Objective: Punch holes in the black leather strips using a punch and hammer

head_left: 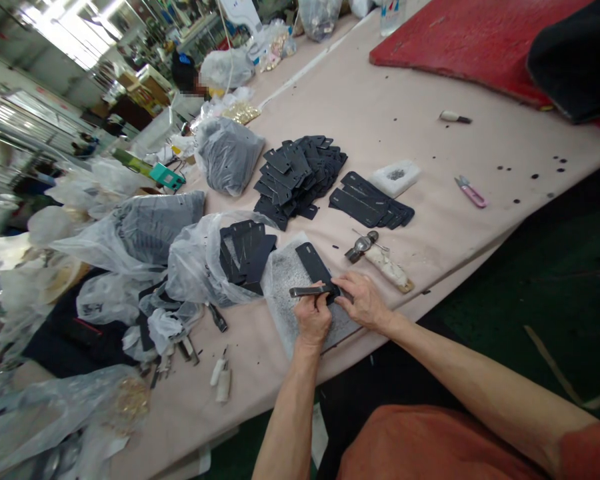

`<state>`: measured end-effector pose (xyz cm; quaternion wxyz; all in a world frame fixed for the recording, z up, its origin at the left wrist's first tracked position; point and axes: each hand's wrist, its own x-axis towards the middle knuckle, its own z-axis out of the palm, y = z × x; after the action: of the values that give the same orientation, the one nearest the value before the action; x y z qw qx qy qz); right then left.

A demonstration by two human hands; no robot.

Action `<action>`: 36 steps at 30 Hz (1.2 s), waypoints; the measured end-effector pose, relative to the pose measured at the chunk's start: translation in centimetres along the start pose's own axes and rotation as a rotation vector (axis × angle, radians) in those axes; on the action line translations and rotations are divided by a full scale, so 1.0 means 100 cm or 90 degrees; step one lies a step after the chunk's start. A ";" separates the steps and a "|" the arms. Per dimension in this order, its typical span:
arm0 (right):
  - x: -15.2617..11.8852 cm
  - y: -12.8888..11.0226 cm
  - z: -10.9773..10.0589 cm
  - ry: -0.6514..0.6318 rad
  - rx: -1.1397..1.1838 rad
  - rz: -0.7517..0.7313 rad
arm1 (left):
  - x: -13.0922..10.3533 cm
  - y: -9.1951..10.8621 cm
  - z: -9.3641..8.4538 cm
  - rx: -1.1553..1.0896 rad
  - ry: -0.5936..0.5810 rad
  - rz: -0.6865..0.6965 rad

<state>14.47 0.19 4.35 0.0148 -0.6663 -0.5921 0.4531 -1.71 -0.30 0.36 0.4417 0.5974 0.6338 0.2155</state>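
My left hand (313, 323) is closed round a metal bar-shaped tool (307, 291), perhaps a punch. The tool reaches over the near end of a flat black piece (314, 263) with a slot at its far end. This piece lies on a pale, pitted pad (283, 287). My right hand (364, 301) has its thumb and fingertips on the near end of the same piece, close to the tool. A hammer (363, 247) with a wrapped handle lies on the table just beyond my right hand.
A large pile of black pieces (300, 177) and a smaller stack (365, 203) lie beyond the pad, beside a white block (396, 177). An open plastic bag (195, 260) holds more. Pink-handled snips (473, 193) lie to the right. Loose hand tools (221, 380) lie front left.
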 end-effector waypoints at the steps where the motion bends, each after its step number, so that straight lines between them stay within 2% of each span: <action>1: 0.000 0.000 0.000 -0.003 0.001 0.003 | 0.000 0.000 0.001 0.013 -0.001 0.001; 5: 0.001 -0.001 0.000 -0.020 0.001 0.011 | -0.001 0.003 0.005 0.058 0.010 0.013; 8: 0.002 -0.004 -0.008 -0.039 0.013 -0.005 | -0.003 0.004 0.007 0.068 0.029 0.027; 11: 0.004 -0.005 -0.033 0.036 -0.038 -0.025 | -0.004 0.003 0.008 0.062 0.020 0.001; 14: 0.004 0.002 -0.066 0.118 -0.190 0.025 | -0.005 0.002 0.008 0.056 -0.004 -0.042; 15: 0.003 0.007 -0.076 0.113 -0.245 0.063 | -0.005 0.002 0.008 0.056 -0.010 -0.053; 17: 0.000 0.017 -0.090 0.051 -0.324 0.155 | -0.005 0.002 0.008 0.057 -0.020 -0.065; 19: -0.001 0.027 -0.095 -0.032 -0.348 0.226 | -0.006 0.001 0.008 0.051 -0.033 -0.069; 21: 0.001 0.032 -0.096 -0.091 -0.336 0.259 | -0.006 0.000 0.009 0.040 -0.039 -0.072; 26: 0.025 0.027 -0.100 -0.191 -0.206 0.398 | -0.006 0.001 0.008 0.034 -0.028 -0.080; 30: 0.038 0.020 -0.104 -0.165 -0.042 0.511 | -0.004 0.005 0.006 0.048 -0.030 -0.070; 34: 0.033 0.018 -0.095 -0.173 0.368 0.617 | -0.004 0.007 0.005 0.060 -0.044 -0.076; 36: 0.030 0.011 -0.091 -0.156 0.504 0.634 | -0.004 0.007 0.004 0.051 -0.039 -0.072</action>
<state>20.65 6.92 7.32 -0.0202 -0.7485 0.0024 0.6628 -1.07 -0.66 0.84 0.4481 0.5844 0.6606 0.1460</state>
